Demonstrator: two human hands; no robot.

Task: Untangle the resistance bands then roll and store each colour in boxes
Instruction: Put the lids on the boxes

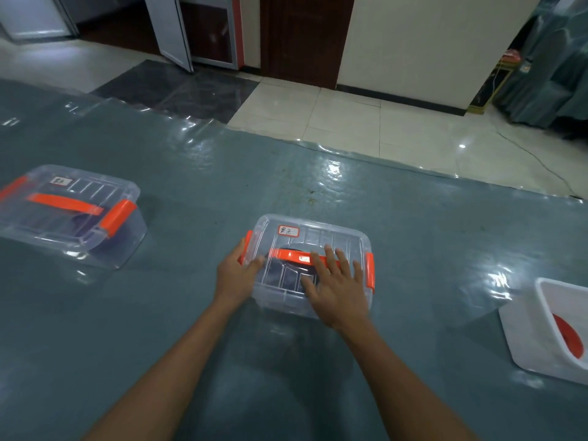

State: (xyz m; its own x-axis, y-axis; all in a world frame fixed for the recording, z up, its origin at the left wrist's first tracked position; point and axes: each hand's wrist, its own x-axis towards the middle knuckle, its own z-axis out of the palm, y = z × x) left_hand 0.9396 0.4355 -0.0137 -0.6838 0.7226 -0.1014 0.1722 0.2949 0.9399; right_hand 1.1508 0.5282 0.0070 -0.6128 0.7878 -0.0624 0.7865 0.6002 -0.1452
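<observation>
While the lid sits on the clear box [334, 237] in the middle of the table [286, 186], both hands are on it, and the head view is the only angle we get. The left hand [237, 275] wraps the box's left end, fingers curled over the left latch [246, 249], thumb up on the lid. The right hand [337, 288] lies spread and flat on top, straight fingers across the orange handle [296, 256], pressing down. Through the plastic a dark band [286, 276] shows, stored inside, right under the right hand's thumb and just inboard of the left thumb.

This looks like the closing-up step for this colour. Whether either clip has snapped home I cannot tell. The next move, I'd judge, calls for a firm press on the lid while each clip is pushed in; the right latch [369, 272] sits just beside the little finger.

Off to the left, well apart, a second box [95, 186] is lidded with something dark inside. Far right, a white bin [521, 326] holds a red band [569, 335], probably next in line.
</observation>
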